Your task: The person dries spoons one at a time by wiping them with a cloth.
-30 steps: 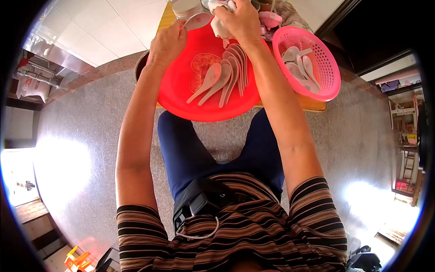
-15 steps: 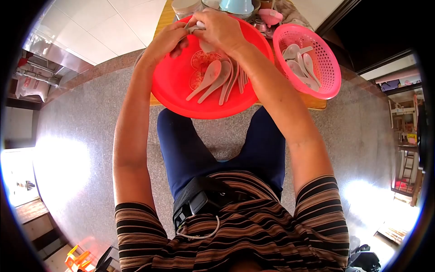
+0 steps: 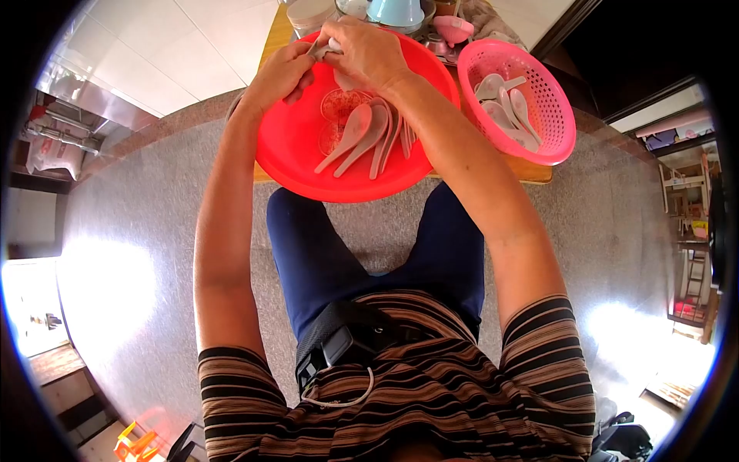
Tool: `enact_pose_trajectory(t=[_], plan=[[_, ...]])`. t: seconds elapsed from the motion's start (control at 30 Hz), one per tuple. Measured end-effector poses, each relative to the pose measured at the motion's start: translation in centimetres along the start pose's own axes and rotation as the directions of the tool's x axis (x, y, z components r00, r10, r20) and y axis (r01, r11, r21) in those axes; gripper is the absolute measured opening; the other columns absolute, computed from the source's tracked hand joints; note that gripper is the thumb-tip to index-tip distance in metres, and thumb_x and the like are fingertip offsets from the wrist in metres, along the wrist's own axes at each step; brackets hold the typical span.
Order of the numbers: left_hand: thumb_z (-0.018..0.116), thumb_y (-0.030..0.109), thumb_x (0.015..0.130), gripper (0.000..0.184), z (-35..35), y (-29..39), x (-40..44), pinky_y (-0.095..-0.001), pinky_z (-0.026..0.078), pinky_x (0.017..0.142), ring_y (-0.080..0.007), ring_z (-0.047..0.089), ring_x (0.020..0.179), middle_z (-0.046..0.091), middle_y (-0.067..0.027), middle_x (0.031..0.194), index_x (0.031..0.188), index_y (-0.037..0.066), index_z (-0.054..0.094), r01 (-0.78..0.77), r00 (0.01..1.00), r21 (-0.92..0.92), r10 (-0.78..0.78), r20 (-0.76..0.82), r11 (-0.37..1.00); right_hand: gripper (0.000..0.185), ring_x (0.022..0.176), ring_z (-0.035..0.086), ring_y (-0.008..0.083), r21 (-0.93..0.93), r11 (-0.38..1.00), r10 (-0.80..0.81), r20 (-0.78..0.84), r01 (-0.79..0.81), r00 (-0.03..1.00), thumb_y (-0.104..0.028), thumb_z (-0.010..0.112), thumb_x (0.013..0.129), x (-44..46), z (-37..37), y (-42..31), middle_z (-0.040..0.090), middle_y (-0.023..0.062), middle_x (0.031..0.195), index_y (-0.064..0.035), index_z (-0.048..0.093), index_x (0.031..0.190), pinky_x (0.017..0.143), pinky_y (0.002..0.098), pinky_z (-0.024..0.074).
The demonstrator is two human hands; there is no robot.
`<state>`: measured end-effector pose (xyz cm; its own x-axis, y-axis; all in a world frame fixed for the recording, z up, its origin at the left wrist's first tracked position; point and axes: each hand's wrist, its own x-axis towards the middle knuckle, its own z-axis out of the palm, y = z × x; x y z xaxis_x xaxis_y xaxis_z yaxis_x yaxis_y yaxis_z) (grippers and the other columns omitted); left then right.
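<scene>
Pale spoons (image 3: 376,125) fanned in red basin (image 3: 292,150)

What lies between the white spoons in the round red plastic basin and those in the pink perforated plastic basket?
In the head view, the bare right forearm, the basin's wall and the basket's rim.

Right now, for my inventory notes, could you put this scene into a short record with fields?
left hand: gripping a pale item, mostly hidden by fingers
right hand: gripping the same pale item
below hands: red round plastic basin
in basin: white long-handled spoons, fanned out
right of basin: pink perforated plastic basket
in basket: more white spoons
support: brown wooden table
</scene>
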<state>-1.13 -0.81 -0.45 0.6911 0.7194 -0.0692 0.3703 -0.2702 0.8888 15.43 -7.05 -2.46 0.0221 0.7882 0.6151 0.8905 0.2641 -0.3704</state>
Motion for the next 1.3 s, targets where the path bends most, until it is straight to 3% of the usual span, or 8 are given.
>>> enact_pose_trajectory(t=[0.2, 0.27, 0.37, 0.57, 0.7, 0.77, 0.93, 1.3], plan=[[0.041, 0.021, 0.094, 0.032, 0.0, 0.0, 0.1, -0.0204, 0.029, 0.035, -0.0056, 0.034, 0.040, 0.042, 0.0026, 0.059, 0.117, 0.003, 0.055, 0.005, 0.999, -0.031, -0.004, 0.036, 1.000, 0.017, 0.082, 0.066, 0.0217, -0.234, 0.968, 0.085, -0.016, -0.087, 0.996, -0.023, 0.068, 0.079, 0.7, -1.0, -0.5, 0.061, 0.0014, 0.098, -0.0188, 0.062, 0.094, 0.065, 0.0386, 0.0517], [0.041, 0.021, 0.094, 0.033, -0.2, -0.5, 0.4, -0.0202, 0.029, 0.035, -0.0055, 0.034, 0.041, 0.042, 0.0026, 0.059, 0.117, 0.003, 0.055, 0.025, 0.996, -0.038, -0.022, 0.084, 0.999, 0.010, 0.078, 0.063, 0.0327, -0.349, 0.937, -0.089, -0.272, -0.012, 0.958, -0.017, 0.059, 0.083, 1.2, -0.6, -0.1, 0.060, 0.0123, 0.091, -0.0112, 0.060, 0.092, 0.064, 0.0419, 0.0526], [0.042, 0.021, 0.094, 0.033, -0.1, -0.2, 0.1, -0.0197, 0.029, 0.035, -0.0052, 0.035, 0.041, 0.042, 0.0028, 0.059, 0.118, 0.002, 0.055, 0.038, 0.996, -0.111, -0.029, 0.079, 0.993, 0.018, 0.083, 0.066, 0.0217, -0.274, 0.959, 0.050, -0.101, -0.076, 0.994, -0.022, 0.068, 0.079, 0.6, -1.1, -0.9, 0.061, 0.0019, 0.097, -0.0195, 0.062, 0.096, 0.066, 0.0381, 0.0521], [0.043, 0.021, 0.094, 0.035, 0.0, 0.0, -0.1, -0.0196, 0.029, 0.035, -0.0050, 0.035, 0.042, 0.042, 0.0034, 0.060, 0.122, 0.003, 0.053, 0.022, 0.999, -0.163, -0.018, 0.030, 0.986, 0.021, 0.083, 0.065, 0.0225, -0.107, 0.994, -0.006, 0.020, 0.008, 1.000, -0.023, 0.069, 0.078, 0.1, -0.2, -0.2, 0.059, 0.0005, 0.095, -0.0208, 0.059, 0.097, 0.066, 0.0382, 0.0507], [0.043, 0.021, 0.094, 0.035, -0.2, -0.2, 0.1, -0.0195, 0.029, 0.035, -0.0050, 0.036, 0.042, 0.042, 0.0034, 0.059, 0.122, 0.003, 0.053, 0.025, 0.998, -0.129, -0.018, 0.057, 0.991, 0.020, 0.084, 0.065, 0.0216, -0.199, 0.980, -0.023, -0.043, 0.014, 0.999, -0.023, 0.068, 0.079, 0.4, -0.7, -0.3, 0.059, -0.0001, 0.095, -0.0210, 0.059, 0.097, 0.065, 0.0374, 0.0510], [0.043, 0.021, 0.094, 0.034, -0.2, -0.1, 0.1, -0.0195, 0.029, 0.035, -0.0050, 0.036, 0.042, 0.042, 0.0034, 0.059, 0.121, 0.003, 0.053, 0.029, 0.998, -0.124, -0.021, 0.065, 0.992, 0.009, 0.079, 0.063, 0.0317, -0.243, 0.969, -0.005, -0.228, -0.051, 0.974, -0.016, 0.059, 0.084, 0.9, -1.2, -0.8, 0.059, 0.0116, 0.093, -0.0121, 0.060, 0.092, 0.063, 0.0414, 0.0528], [0.043, 0.019, 0.089, 0.020, -0.3, -0.2, 0.1, -0.0235, 0.031, 0.036, -0.0088, 0.040, 0.040, 0.047, -0.0010, 0.059, 0.090, 0.004, 0.057, 0.024, 0.998, -0.188, -0.013, 0.057, 0.982, 0.015, 0.081, 0.064, 0.0261, -0.259, 0.963, 0.032, -0.159, -0.073, 0.987, -0.020, 0.064, 0.081, 0.7, -1.0, -0.8, 0.059, 0.0054, 0.095, -0.0171, 0.059, 0.095, 0.063, 0.0390, 0.0521], [0.045, 0.020, 0.094, 0.020, -0.3, -0.2, 0.0, -0.0195, 0.028, 0.036, -0.0047, 0.036, 0.046, 0.043, 0.0030, 0.061, 0.102, 0.005, 0.055, 0.049, 0.996, -0.178, -0.036, 0.080, 0.983, 0.019, 0.082, 0.065, 0.0209, -0.256, 0.967, -0.016, -0.051, 0.003, 0.999, -0.023, 0.067, 0.079, 0.6, -1.1, -0.6, 0.058, -0.0008, 0.095, -0.0219, 0.060, 0.097, 0.065, 0.0378, 0.0520]])
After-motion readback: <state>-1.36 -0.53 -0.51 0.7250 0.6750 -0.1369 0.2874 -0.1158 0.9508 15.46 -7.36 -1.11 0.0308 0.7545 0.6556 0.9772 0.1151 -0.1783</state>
